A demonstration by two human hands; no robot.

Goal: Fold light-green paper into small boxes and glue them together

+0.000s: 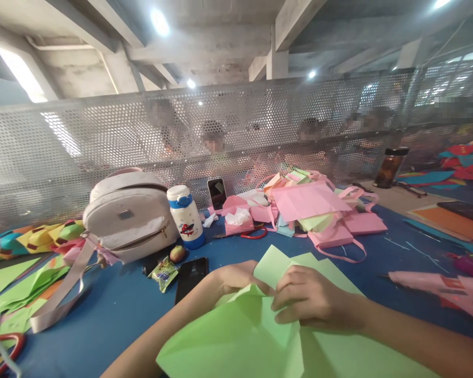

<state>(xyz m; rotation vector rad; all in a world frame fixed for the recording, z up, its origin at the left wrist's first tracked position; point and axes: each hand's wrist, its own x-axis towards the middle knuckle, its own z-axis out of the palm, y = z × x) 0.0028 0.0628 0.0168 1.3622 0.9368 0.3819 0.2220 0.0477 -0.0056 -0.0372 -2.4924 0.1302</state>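
Right hand (313,299): fingers curled together, gripping a folded edge of green paper. Left hand (236,277): against the same work, fingers mostly covered by a raised flap; how closed cannot be told.

Green paper (224,338): light, creased, several panels standing at angles; at the front table edge, between and below the hands, overlying both forearms in part.

Blue table (114,299), items near to far: red-handled scissors (13,344), far left; pink glue gun (437,286), right; black smartphone (191,273), beyond the left forearm; green snack packet (164,274), beside it; off-white backpack (128,218); cartoon-printed drinking bottle (186,220), upright; pink paper bags (311,202), heaped. Behind: perforated metal screen (114,136), people dimly visible through it.
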